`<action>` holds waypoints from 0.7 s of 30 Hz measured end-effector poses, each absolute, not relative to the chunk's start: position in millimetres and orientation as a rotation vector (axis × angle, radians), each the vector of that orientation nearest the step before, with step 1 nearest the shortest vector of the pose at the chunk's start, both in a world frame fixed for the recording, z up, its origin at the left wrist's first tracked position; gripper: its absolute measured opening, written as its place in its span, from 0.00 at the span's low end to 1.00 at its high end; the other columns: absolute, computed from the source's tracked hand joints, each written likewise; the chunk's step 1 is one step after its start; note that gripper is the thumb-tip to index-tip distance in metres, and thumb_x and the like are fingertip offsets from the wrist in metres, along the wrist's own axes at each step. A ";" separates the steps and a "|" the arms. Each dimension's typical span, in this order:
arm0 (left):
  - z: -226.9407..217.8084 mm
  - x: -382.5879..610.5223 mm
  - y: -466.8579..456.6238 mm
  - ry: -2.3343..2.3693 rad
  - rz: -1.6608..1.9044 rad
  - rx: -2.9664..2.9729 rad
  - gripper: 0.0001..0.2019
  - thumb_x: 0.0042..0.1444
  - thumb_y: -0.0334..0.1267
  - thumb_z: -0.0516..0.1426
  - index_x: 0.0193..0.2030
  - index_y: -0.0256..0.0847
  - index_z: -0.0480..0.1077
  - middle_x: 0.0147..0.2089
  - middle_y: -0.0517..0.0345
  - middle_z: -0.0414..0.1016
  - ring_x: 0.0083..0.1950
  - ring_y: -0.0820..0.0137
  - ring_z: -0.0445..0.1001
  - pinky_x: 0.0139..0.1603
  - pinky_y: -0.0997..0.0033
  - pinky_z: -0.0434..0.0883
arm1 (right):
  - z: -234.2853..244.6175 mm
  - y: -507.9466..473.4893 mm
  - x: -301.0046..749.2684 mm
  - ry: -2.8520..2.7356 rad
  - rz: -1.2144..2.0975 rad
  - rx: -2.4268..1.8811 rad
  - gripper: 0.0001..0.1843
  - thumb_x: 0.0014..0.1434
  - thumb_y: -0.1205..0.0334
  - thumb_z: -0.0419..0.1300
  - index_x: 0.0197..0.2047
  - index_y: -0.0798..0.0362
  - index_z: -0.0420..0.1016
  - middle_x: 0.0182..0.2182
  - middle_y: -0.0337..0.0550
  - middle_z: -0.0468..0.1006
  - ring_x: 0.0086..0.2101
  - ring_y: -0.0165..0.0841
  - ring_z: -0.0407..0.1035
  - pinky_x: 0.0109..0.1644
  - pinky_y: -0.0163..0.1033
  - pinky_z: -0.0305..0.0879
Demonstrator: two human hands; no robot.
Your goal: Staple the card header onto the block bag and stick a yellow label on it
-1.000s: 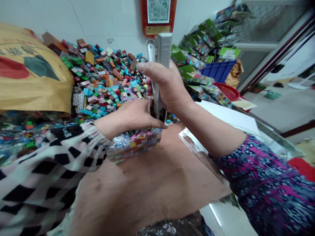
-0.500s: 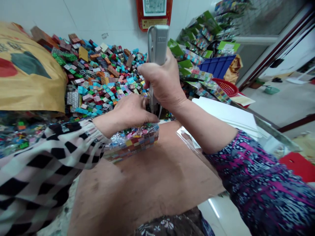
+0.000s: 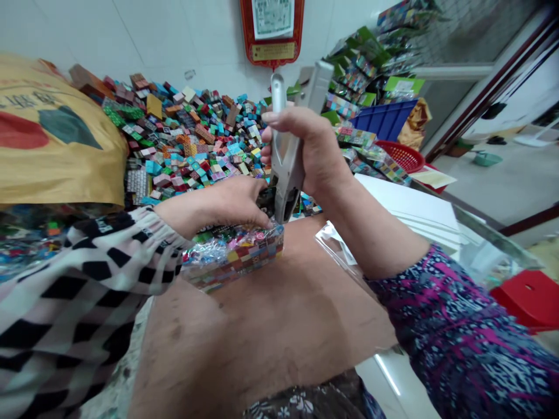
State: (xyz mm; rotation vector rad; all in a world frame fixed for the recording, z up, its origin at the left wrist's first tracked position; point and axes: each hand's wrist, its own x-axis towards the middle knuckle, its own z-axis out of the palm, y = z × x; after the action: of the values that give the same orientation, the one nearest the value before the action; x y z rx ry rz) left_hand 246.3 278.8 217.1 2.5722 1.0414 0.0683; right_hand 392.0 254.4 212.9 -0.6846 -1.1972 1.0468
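Observation:
My right hand (image 3: 321, 145) is wrapped round a metal plier stapler (image 3: 286, 163), its two handles spread apart. The stapler's jaws point down at the near right corner of a clear plastic package (image 3: 236, 253) with a colourful brick-print side. My left hand (image 3: 238, 201) grips the top of this package, thumb on the near side, close to the jaws; its fingertips are partly hidden behind the package top. Small colourful pieces show through the plastic. The package rests on a brown board (image 3: 262, 314).
A heap of small colourful blocks (image 3: 196, 139) lies against the wall, beside a yellow sack (image 3: 65, 139). At right are packed bags with green headers (image 3: 367, 46), a blue crate (image 3: 384, 116), a red basket (image 3: 399, 154), white sheets (image 3: 406, 209) and a red stool (image 3: 528, 299).
The stapler's handles have gone from squeezed together to spread apart, and the stapler has tilted to the right. My left hand keeps its hold on the package.

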 end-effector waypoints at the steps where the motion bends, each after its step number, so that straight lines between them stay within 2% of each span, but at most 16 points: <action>1: 216.2 245.8 280.1 1.044 0.040 2.578 0.20 0.38 0.41 0.64 0.41 0.41 0.74 0.40 0.54 0.79 0.41 0.57 0.75 0.41 0.66 0.68 | 212.7 252.9 397.2 -1.141 1.074 -0.648 0.15 0.46 0.54 0.67 0.34 0.49 0.69 0.29 0.36 0.69 0.29 0.31 0.65 0.35 0.39 0.68; 5: 213.2 245.2 282.0 1.077 -0.016 2.544 0.11 0.45 0.42 0.59 0.35 0.41 0.73 0.33 0.57 0.77 0.36 0.62 0.74 0.37 0.67 0.66 | 215.1 246.2 428.7 -0.872 0.836 -0.455 0.11 0.50 0.52 0.60 0.34 0.47 0.66 0.30 0.38 0.68 0.32 0.34 0.67 0.41 0.44 0.71; 8: 216.6 248.5 279.3 1.193 -0.018 2.538 0.09 0.47 0.45 0.59 0.31 0.43 0.74 0.28 0.60 0.76 0.33 0.64 0.73 0.34 0.68 0.64 | 217.1 233.8 454.6 -0.706 0.631 -0.415 0.08 0.53 0.52 0.54 0.31 0.46 0.62 0.29 0.38 0.65 0.31 0.34 0.66 0.38 0.44 0.70; 11: 222.9 255.8 274.9 1.348 -0.045 2.581 0.12 0.46 0.51 0.61 0.30 0.45 0.75 0.25 0.60 0.74 0.31 0.63 0.72 0.31 0.66 0.62 | 214.7 209.9 464.4 -0.727 0.614 -0.467 0.08 0.54 0.52 0.55 0.30 0.47 0.65 0.29 0.40 0.66 0.30 0.34 0.65 0.34 0.42 0.68; 13: 225.3 261.5 272.3 1.417 -0.077 2.595 0.12 0.45 0.50 0.62 0.29 0.44 0.75 0.23 0.59 0.72 0.31 0.62 0.72 0.31 0.65 0.62 | 210.2 189.9 459.3 -0.807 0.661 -0.568 0.10 0.50 0.53 0.58 0.34 0.48 0.70 0.31 0.42 0.69 0.31 0.35 0.65 0.34 0.43 0.69; 18: 220.3 270.5 271.0 1.331 0.031 2.654 0.08 0.45 0.44 0.62 0.28 0.41 0.75 0.21 0.58 0.67 0.32 0.58 0.73 0.33 0.63 0.64 | 191.0 149.0 433.6 -1.044 0.904 -0.782 0.25 0.42 0.54 0.64 0.46 0.46 0.71 0.33 0.40 0.73 0.31 0.38 0.69 0.35 0.44 0.70; 21: 217.8 270.4 269.8 1.297 0.043 2.712 0.10 0.47 0.45 0.62 0.29 0.40 0.76 0.24 0.53 0.71 0.38 0.52 0.75 0.38 0.59 0.67 | 176.8 136.4 422.9 -1.235 1.062 -0.795 0.33 0.43 0.53 0.67 0.53 0.46 0.68 0.34 0.41 0.74 0.33 0.38 0.71 0.36 0.44 0.71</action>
State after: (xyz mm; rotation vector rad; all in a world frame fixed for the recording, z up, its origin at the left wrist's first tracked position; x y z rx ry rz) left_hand 270.4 269.8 217.8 2.7119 1.2973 0.0434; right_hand 422.9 136.4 176.8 -0.7945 -1.2348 1.0616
